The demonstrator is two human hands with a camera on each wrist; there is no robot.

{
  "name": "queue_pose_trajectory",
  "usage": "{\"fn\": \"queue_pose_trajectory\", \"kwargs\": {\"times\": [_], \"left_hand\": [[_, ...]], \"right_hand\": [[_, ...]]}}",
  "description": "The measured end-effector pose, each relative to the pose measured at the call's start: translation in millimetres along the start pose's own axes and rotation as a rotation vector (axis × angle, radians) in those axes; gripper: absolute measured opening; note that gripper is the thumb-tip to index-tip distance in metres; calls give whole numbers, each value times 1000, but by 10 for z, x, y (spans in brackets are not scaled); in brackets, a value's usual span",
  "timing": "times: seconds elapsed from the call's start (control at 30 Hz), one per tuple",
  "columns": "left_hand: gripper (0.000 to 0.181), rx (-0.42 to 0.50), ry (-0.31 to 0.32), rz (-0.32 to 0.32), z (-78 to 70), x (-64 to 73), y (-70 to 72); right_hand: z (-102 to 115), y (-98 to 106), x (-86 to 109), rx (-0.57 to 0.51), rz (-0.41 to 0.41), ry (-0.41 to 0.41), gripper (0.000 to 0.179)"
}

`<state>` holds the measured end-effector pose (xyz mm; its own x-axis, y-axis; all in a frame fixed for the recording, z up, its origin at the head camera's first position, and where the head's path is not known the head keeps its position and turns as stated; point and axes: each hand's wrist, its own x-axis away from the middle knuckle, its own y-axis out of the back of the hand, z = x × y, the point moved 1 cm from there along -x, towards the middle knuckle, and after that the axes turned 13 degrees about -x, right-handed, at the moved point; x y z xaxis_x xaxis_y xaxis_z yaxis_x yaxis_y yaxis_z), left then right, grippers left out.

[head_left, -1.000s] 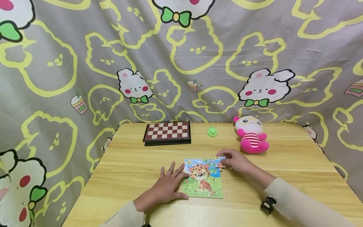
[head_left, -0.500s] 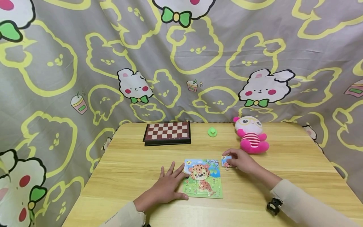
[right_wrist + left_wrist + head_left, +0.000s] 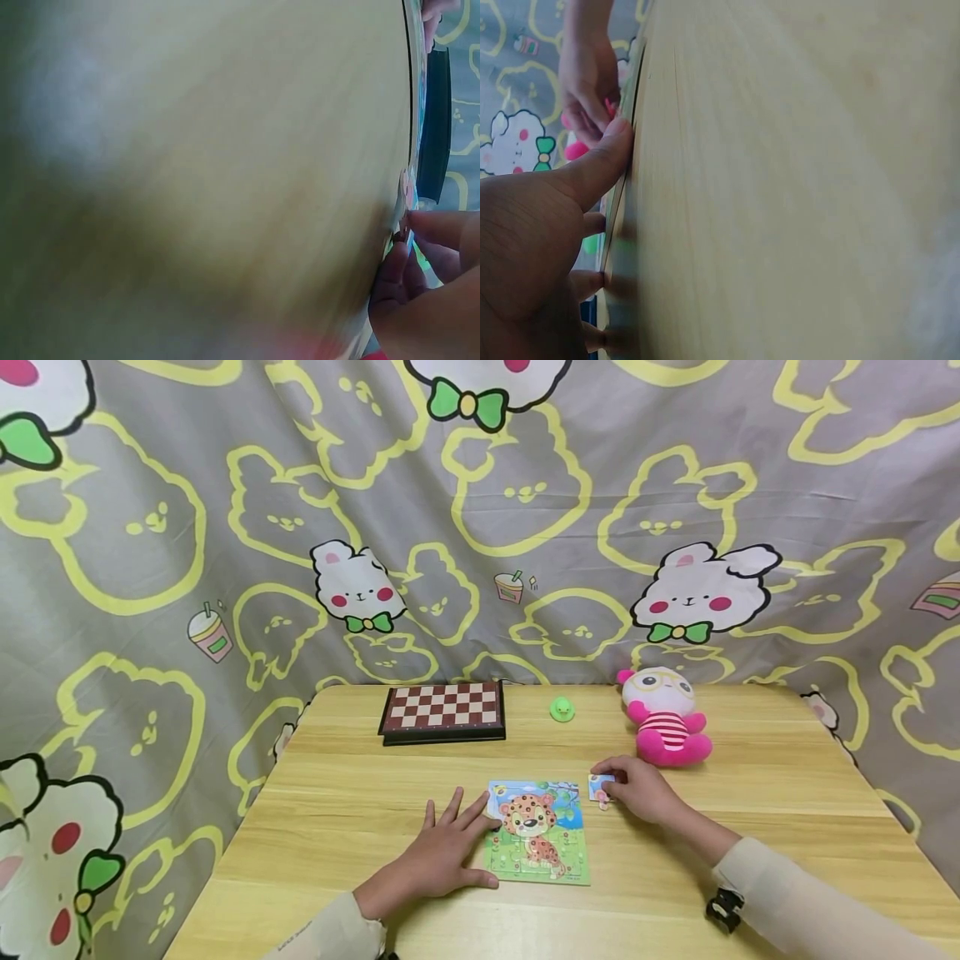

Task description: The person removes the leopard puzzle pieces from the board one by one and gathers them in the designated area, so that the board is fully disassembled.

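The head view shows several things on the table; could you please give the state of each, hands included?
Puzzle: lying flat
Puzzle piece: pinched, apart from the puzzle
Left hand: spread, touching the puzzle
Right hand: pinching the puzzle piece
Chessboard: folded
Plush toy: facing the camera
Green duck: untouched

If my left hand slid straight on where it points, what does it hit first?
Likely the leopard puzzle; your left hand overlaps its left edge in the head view, though contact is unclear.
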<state>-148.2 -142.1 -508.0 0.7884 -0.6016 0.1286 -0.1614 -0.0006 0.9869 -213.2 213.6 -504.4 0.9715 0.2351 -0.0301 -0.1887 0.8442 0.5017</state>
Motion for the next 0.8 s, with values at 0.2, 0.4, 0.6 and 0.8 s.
{"fn": "queue_pose_trajectory", "kwargs": {"times": [0.2, 0.4, 0.6, 0.8], "left_hand": [[82, 4, -4, -3, 6, 1, -2], [83, 7, -4, -4, 7, 3, -1], [83, 6, -3, -2, 5, 4, 4], [83, 3, -1, -3, 4, 3, 7]], "right_hand": [[32, -20, 4, 3, 1, -13, 21], [40, -29, 11, 12, 7, -20, 21], [35, -29, 10, 27, 6, -18, 21], [38, -26, 9, 36, 2, -1, 21]]}}
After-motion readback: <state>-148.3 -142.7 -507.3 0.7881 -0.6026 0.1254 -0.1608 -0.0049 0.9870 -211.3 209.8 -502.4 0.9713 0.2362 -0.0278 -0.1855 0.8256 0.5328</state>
